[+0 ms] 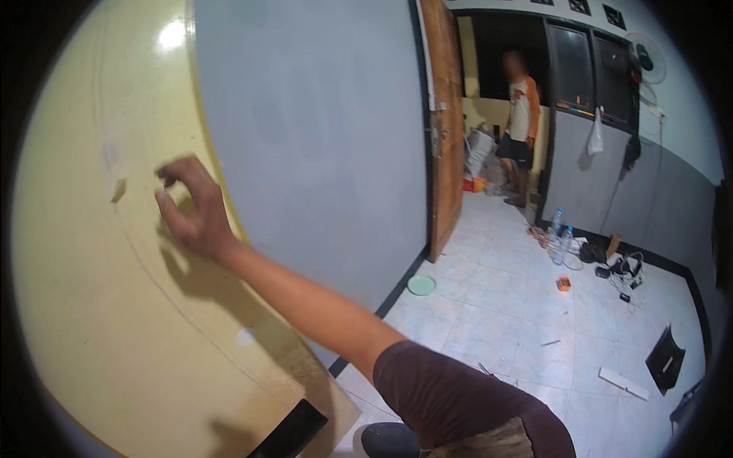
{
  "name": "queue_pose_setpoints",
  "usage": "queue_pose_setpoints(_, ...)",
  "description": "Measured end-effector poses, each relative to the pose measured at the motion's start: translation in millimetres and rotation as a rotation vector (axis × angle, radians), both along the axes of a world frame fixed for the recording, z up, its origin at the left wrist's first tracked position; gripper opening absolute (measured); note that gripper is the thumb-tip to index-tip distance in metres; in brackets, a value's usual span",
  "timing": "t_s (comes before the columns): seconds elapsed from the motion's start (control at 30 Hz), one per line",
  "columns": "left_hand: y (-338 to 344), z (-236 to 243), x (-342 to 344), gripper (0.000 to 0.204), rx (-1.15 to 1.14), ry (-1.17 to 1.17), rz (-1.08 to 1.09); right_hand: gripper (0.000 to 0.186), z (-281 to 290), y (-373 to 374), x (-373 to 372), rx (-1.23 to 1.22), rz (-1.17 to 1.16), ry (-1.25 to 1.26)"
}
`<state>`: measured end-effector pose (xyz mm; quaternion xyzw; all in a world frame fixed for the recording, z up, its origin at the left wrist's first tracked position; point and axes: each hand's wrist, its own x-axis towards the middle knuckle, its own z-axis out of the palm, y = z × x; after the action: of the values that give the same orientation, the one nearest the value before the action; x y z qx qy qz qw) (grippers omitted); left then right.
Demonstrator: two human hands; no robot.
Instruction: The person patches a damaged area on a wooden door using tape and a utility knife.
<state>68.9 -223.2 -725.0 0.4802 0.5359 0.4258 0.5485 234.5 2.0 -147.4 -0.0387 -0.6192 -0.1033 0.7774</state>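
Note:
My right hand (195, 206) is raised in front of a pale yellow wall (69, 290), its arm coming from the lower right in a dark brown sleeve. Thumb and fingers curve apart in a C shape, with nothing visible between them. Just left of the fingertips, a small yellowish flap (120, 190) sticks out from the wall. A thin curved line runs down the wall below it, past a round white spot (244, 337). At the lower edge, a flat black piece (294, 430) juts up before the wall; what holds it cannot be seen. My left hand is out of view.
An open wooden door (443, 137) stands beyond a grey wall panel (313, 137); a person (521, 114) is in the doorway. On the tiled floor lie a green plate (421, 285), plastic bottles (563, 244), tangled cables (628, 267), an orange box (563, 284), a white strip (622, 383) and a black panel (666, 360).

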Motion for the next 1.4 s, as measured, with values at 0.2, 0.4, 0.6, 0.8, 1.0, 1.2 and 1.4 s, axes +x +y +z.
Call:
queue_pose_setpoints(0.2,13.4,19.7,49.7,0.043,0.027,-0.061,-0.090,0.036,-300.7,-95.4,77.6,-0.496,-0.342,-0.175)
queue_pose_setpoints(0.4,5.8,9.4,78.2,0.040,-0.023,-0.070,-0.089,0.069,-626.9,-324.7,177.8,-1.371,-0.395,-0.985)
queue_pose_setpoints(0.6,-14.9,-12.8,82.2,0.037,-0.127,-0.065,-0.036,0.073,-639.0,-399.7,201.9,-1.858,-0.233,-0.738)
queue_pose_setpoints(0.8,-31.6,-18.7,84.7,0.034,-0.174,-0.059,0.004,0.068,-591.8,-270.3,179.9,-1.402,-0.299,-0.878)
queue_pose_setpoints(1.0,-40.7,-20.5,89.0,0.031,-0.196,-0.060,0.024,0.065,-562.0,-189.7,124.2,-1.087,-0.179,-0.944)
queue_pose_setpoints(1.2,-50.4,-24.6,83.6,0.028,-0.223,-0.078,0.059,0.068,-658.3,-231.2,92.8,-1.231,-0.052,-1.212)
queue_pose_setpoints(1.4,-82.8,-43.2,41.2,0.025,-0.264,-0.127,0.231,0.050,-710.1,-325.0,103.3,-1.331,-0.040,-1.126)
